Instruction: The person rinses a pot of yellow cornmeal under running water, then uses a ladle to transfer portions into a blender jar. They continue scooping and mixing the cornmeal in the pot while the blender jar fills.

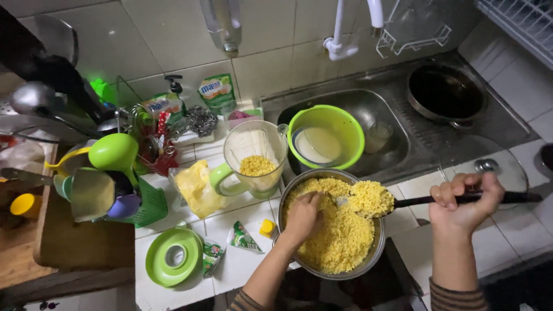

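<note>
Right now the right hand [465, 198] is gripping a black-handled ladle [371, 198] heaped with yellow corn kernels over the steel bowl [374, 253]; the left hand [302, 216] is cupping kernels in it. Overfilled, the ladle risks scattering kernels before reaching the blender jug [253, 158].

— What sits in the sink [397, 98]?
— A green bowl [326, 137] holding a pale dish, a glass [378, 136] beside it, a dark pan [445, 93] on the drainer.
— And on the desk [247, 268]?
— A green ring lid [173, 257], a yellow bag [196, 187], a green utensil basket [147, 204].
</note>
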